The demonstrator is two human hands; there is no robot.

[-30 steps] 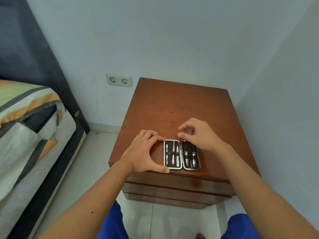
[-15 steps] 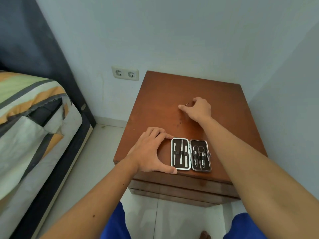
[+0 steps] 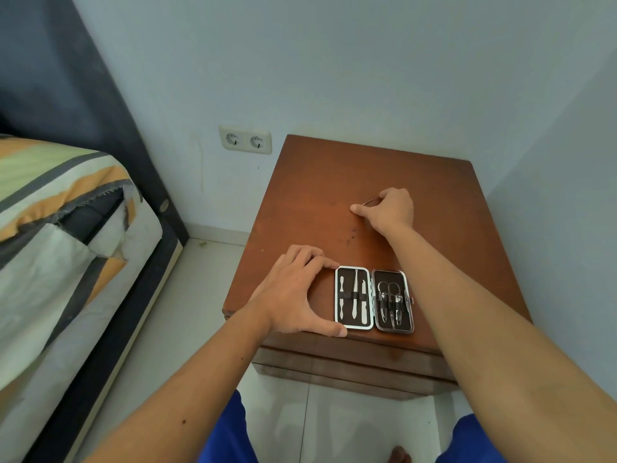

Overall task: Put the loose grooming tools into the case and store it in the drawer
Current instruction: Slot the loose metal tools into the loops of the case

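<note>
- My right hand (image 3: 389,210) is out over the middle of the nightstand (image 3: 334,182), fingers curled down and pinching a thin metal tool (image 3: 370,202); only its tip shows past my fingers, so I can't say which kind of tool it is.
- My left hand (image 3: 293,292) lies on the wood with thumb and forefinger spread, bracing the left edge of the case (image 3: 374,299) without closing around it.
- The case lies open and flat near the front edge of the nightstand, both halves lined dark, with pale tools strapped in the left half and scissors and clippers in the right.
- Below the top I see the drawer fronts (image 3: 334,362), all shut.
- A bed (image 3: 60,208) stands to the left, and a double wall socket (image 3: 245,141) sits between it and the nightstand.
</note>
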